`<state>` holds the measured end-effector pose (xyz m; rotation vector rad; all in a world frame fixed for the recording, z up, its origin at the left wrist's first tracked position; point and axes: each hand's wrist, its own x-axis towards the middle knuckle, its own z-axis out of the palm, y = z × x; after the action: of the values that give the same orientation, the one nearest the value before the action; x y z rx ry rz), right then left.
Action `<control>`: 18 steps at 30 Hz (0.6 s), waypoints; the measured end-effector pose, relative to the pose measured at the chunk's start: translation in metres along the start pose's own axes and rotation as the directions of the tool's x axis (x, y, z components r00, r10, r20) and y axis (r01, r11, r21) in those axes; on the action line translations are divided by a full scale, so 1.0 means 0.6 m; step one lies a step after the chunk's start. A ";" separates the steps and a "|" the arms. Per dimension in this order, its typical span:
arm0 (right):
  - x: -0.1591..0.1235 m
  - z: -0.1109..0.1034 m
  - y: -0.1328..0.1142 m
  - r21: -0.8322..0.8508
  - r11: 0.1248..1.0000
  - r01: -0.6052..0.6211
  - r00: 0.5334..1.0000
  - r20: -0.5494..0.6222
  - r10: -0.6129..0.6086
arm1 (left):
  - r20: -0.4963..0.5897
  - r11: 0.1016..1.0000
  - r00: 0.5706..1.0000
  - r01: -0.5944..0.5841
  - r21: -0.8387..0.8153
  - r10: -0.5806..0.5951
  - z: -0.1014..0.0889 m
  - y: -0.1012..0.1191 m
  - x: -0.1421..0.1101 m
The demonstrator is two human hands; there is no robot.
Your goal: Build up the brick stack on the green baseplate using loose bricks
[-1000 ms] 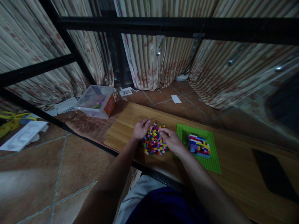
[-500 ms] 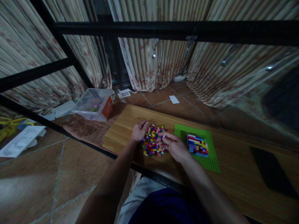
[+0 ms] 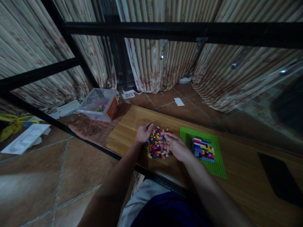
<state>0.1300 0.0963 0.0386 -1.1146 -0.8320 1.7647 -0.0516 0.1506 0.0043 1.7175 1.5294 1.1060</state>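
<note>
A loose pile of small multicoloured toy bricks (image 3: pixel 158 151) lies on the wooden tabletop between my two hands. My left hand (image 3: pixel 144 133) rests at the pile's left edge with its fingers curled under; whatever they may hold is hidden. Over the pile's right side, my right hand (image 3: pixel 174 143) is turned partly palm up, a few small bricks (image 3: pixel 163 137), purple and green among them, held at its fingers. To its right lies a green baseplate (image 3: pixel 219 157) carrying a built block of stacked bricks (image 3: pixel 203 149) in blue, white, yellow and red rows.
A dark flat rectangle (image 3: pixel 279 176) lies on the table (image 3: pixel 127 126) at the right. On the floor beyond the left end is a clear plastic bin (image 3: pixel 94 107) with some bricks inside. A black metal bar (image 3: pixel 99 148) runs along the near side. Curtains (image 3: pixel 151 69) hang behind.
The view has shifted slightly, moving everything a little to the right in the picture. My right hand's fingers have straightened somewhat, showing more of the bricks. My left hand stays at the pile's edge.
</note>
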 end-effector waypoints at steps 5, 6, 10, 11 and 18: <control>0.012 0.003 -0.003 -0.045 0.999 -0.019 1.000 0.018 0.020 | 0.012 1.000 1.000 -0.009 0.012 0.008 -0.002 0.005 0.000; 0.014 0.002 -0.003 -0.052 0.999 -0.014 0.999 0.032 0.016 | 0.011 1.000 1.000 -0.009 0.016 0.009 -0.003 0.006 0.000; 0.016 -0.001 -0.002 -0.064 0.998 0.003 0.998 0.066 0.002 | 0.019 1.000 1.000 -0.014 0.026 0.013 -0.004 0.010 0.000; 0.016 -0.002 -0.002 -0.065 0.998 0.008 0.998 0.068 -0.003 | 0.020 1.000 1.000 -0.013 0.027 0.013 -0.005 0.010 -0.001; 0.003 0.006 -0.003 -0.099 0.993 0.064 0.994 0.093 -0.055 | 0.017 0.999 1.000 -0.014 0.030 0.013 -0.004 0.006 -0.001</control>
<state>0.1270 0.0986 0.0409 -1.0705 -1.0104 1.7498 -0.0515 0.1491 0.0085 1.7547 1.5337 1.0784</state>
